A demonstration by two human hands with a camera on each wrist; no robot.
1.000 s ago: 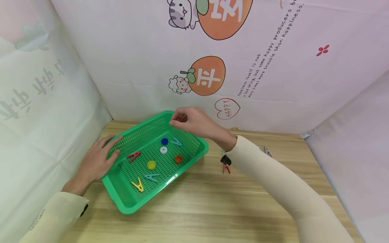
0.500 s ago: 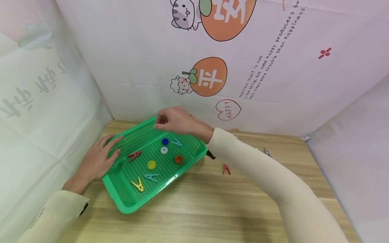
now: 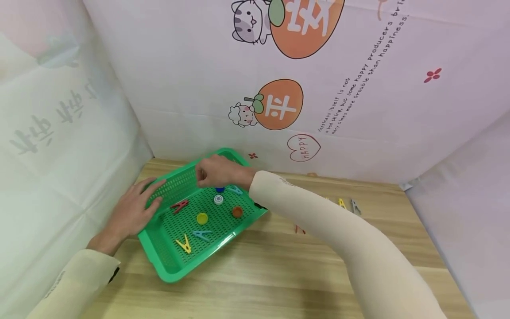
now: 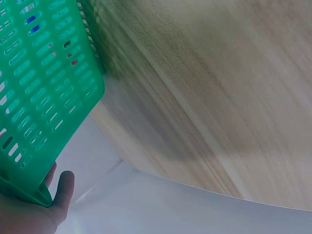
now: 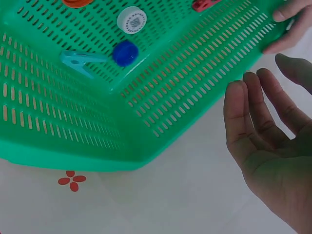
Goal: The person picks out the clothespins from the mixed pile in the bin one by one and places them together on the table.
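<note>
My left hand [image 3: 131, 212] holds the left rim of a green plastic basket [image 3: 169, 275], its fingers and thumb on either side of the edge. In the left wrist view, that hand is partly hidden at the basket's lower corner. Over the back part of the basket hovers my right hand [image 3: 217, 172]; in the right wrist view, its fingers are loosely bent, with nothing visible between them. Inside the basket lie a yellow clothespin [image 3: 184, 244], a red clothespin [image 3: 180, 206], two light blue clothespins [image 3: 202, 235], and yellow [image 3: 202, 218], white [image 3: 218, 200], orange [image 3: 237, 212] and blue [image 5: 125, 53] bottle caps.
A grey clothespin [image 3: 355, 206] and a yellow clothespin [image 3: 341, 203] lie on the wooden table [image 3: 255, 283] at the right. A red clothespin [image 3: 299, 229] is partly behind my right sleeve. Printed white cloth [image 3: 179, 88] walls the table at the back and sides.
My right hand has moved left and lower over the basket, its sleeve now covering part of the red clothespin on the table. The left hand stays at the rim, and the head view has shifted slightly.
</note>
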